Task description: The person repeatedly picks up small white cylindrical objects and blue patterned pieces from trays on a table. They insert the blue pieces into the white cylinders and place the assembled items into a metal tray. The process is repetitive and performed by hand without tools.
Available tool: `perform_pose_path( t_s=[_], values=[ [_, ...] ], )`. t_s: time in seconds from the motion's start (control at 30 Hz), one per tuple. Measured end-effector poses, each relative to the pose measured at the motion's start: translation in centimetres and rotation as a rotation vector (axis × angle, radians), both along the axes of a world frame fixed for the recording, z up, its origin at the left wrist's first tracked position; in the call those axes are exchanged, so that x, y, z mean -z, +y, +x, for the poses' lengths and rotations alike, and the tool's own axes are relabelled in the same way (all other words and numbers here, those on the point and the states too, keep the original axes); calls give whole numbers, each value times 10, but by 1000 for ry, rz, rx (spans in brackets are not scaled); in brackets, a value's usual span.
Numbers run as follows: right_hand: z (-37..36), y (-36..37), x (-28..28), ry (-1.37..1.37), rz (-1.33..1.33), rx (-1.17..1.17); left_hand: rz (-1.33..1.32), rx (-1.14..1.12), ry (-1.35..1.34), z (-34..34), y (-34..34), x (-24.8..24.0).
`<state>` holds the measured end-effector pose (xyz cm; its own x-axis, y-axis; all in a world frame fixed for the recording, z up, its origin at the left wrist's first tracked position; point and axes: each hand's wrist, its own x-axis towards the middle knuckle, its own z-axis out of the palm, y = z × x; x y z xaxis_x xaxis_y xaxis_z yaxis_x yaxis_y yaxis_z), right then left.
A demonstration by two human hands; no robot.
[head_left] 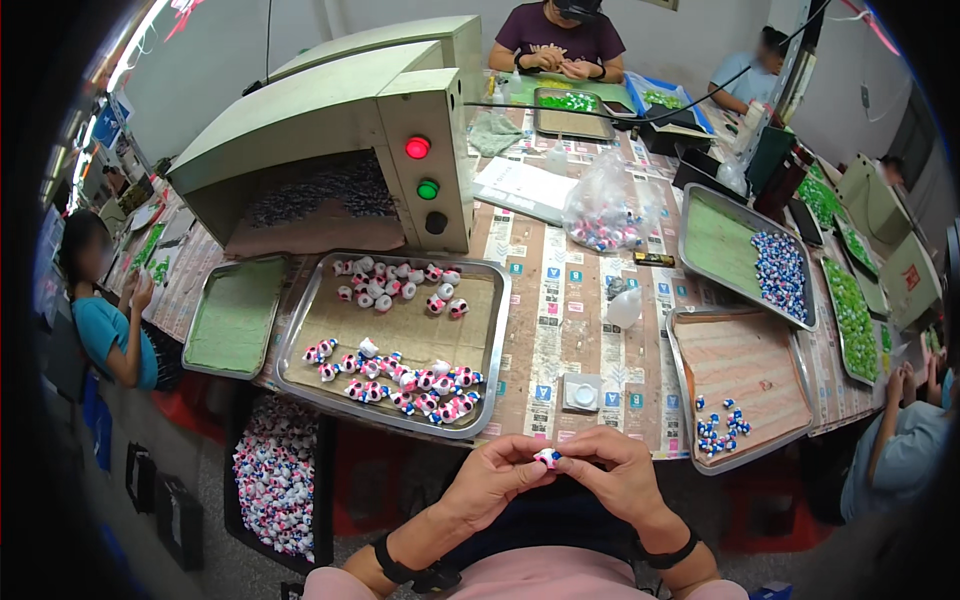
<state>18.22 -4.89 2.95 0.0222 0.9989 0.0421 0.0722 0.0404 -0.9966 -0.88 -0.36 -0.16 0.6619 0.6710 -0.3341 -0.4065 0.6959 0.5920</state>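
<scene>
At the near edge of the table (530,335), pinches a small white, pink and blue figurine (547,458) between thumbs and fingers of left hand (503,478) and right hand (616,476), close together, with forearms (432,536) angled inward.

Head-worn fisheye, facing downward

Light: bright over table (525,360), strip lights (130,40) overexposed upper left | Shadow: boxy machine's (300,125) interior, under table | Glare: metal tray rim (498,340) | Focus: mid-table fairly sharp, background faces blurred | Distortion: fisheye bending, black border
</scene>
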Motion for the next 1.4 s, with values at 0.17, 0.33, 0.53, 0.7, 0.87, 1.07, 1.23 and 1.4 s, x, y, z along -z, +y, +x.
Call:
perform_pose_path(
  t_s=[0.17, 0.33, 0.53, 0.7, 0.87, 1.07, 1.23, 1.4],
  values=[
    [2, 1, -17, -66, 1, 11, 565, -171, 348, -13, 22, -14],
    [16, -3, -8, -134, 38, 85, 1441, -470, 1133, -33, 89, -18],
    [19, -7, -5, -168, -19, 68, 1516, -235, 1283, -44, 116, -10],
    [25, -7, -1, -176, -12, 95, 1556, -169, 1284, -46, 143, -24],
    [25, -8, -5, -142, -17, 84, 1762, -113, 1326, -38, 197, -19],
    [34, -16, -2, -170, 27, 118, 1902, 35, 1480, -40, 220, -5],
    [43, -20, -1, -136, 0, 153, 1888, 71, 1507, -23, 218, -7],
    [53, -28, -6, -171, 70, 198, 1860, -29, 1452, -24, 224, 9]
  ],
)
